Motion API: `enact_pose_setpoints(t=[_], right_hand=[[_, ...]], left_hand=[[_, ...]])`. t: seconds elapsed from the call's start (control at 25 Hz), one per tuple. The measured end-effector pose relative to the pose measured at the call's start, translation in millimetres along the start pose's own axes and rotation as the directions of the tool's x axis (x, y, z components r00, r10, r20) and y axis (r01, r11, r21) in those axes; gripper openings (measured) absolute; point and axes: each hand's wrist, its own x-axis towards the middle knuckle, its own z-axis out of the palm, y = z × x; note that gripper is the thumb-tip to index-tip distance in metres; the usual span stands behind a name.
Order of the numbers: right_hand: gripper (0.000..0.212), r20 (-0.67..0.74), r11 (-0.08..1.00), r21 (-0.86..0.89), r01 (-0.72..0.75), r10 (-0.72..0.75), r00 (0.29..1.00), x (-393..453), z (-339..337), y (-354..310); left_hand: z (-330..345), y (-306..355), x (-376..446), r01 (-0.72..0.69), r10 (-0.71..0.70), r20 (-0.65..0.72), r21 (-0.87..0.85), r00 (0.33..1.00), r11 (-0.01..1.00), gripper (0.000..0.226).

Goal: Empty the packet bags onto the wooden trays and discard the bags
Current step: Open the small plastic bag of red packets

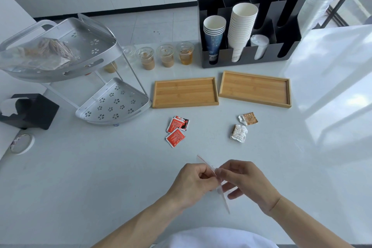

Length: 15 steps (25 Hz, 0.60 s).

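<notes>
Both hands meet low in the middle of the table, pinching a thin clear plastic bag (223, 197) with a red strip along its top. My left hand (193, 181) grips its left side and my right hand (241, 179) grips its right side. Two wooden trays lie side by side beyond them, the left tray (185, 92) and the right tray (255, 88), both bare. Between hands and trays lie three red packets (177, 131) on the left and two white-and-brown packets (241, 129) on the right.
A silver two-tier corner rack (112, 102) stands at the left, its top shelf holding a plastic bag (40, 52). Several lidded drink cups (167, 56) line the back. A black organizer (251, 26) holds paper cups. A black tissue box (30, 110) sits far left.
</notes>
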Motion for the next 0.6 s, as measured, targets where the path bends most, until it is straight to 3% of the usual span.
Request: enact_pose_setpoints(t=[0.28,0.6], right_hand=[[0.027,0.067,0.996,0.035,-0.088,0.085,0.994,0.1,-5.5,-11.6],[0.012,0.091,0.997,-0.060,-0.046,0.051,0.995,-0.9,-8.3,-15.2]], left_hand=[[-7.8,-4.8,-0.1,-0.022,0.025,0.091,-0.035,0.996,0.999,0.016],[-10.1,-7.3,0.0,-0.041,0.050,0.074,-0.120,0.996,0.992,0.014]])
